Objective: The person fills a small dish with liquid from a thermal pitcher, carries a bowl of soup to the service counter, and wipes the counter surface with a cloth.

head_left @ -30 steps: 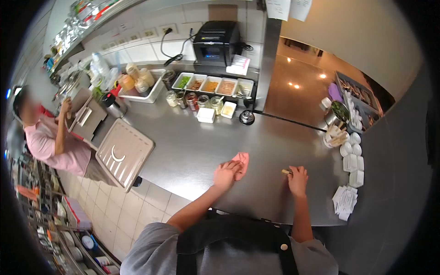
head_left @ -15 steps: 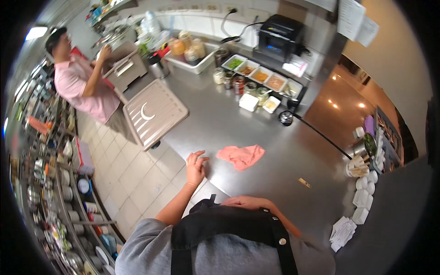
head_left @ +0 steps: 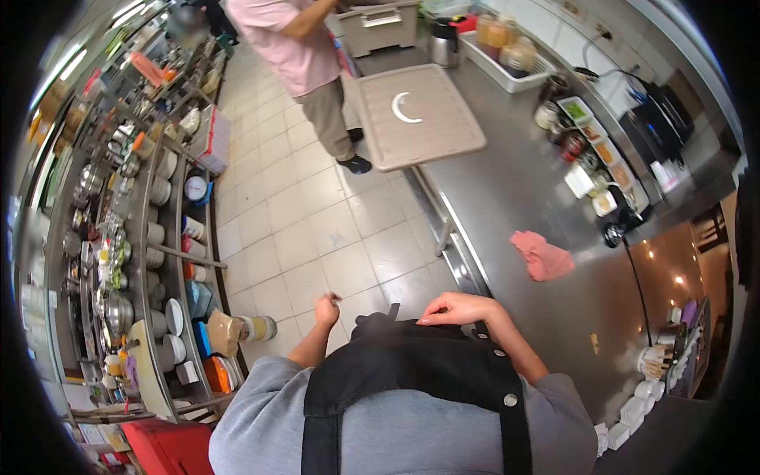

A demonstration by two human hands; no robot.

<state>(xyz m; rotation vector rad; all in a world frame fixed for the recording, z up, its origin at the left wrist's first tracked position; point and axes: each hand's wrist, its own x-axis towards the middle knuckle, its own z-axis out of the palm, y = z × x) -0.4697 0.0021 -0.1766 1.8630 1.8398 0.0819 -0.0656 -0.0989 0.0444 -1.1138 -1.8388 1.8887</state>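
Observation:
My left hand [head_left: 325, 311] is raised over the tiled floor beside the counter, its fingers curled closed. A small pale spot shows at its fingertips, too small to make out. At my waist my right hand [head_left: 457, 307] bends inward, its fingers pressed together with the tips at the edge of the black apron [head_left: 412, 360] I wear. A crumpled pink cloth [head_left: 542, 255] lies on the steel counter [head_left: 514, 178], to the right of my right hand and apart from it.
A beige lid [head_left: 427, 131] juts past the counter's edge. A person in a pink shirt [head_left: 289, 55] stands beyond it by a grey bin [head_left: 378, 30]. Jars and a topping tray [head_left: 606, 150] line the counter's back. Crowded shelves [head_left: 150, 229] run along the left; a red box [head_left: 166, 447] stands below.
My view has swung left, showing more floor and shelving. My left hand has left the counter's edge, and its spread fingers have closed. My right hand's fingers now reach the apron's edge.

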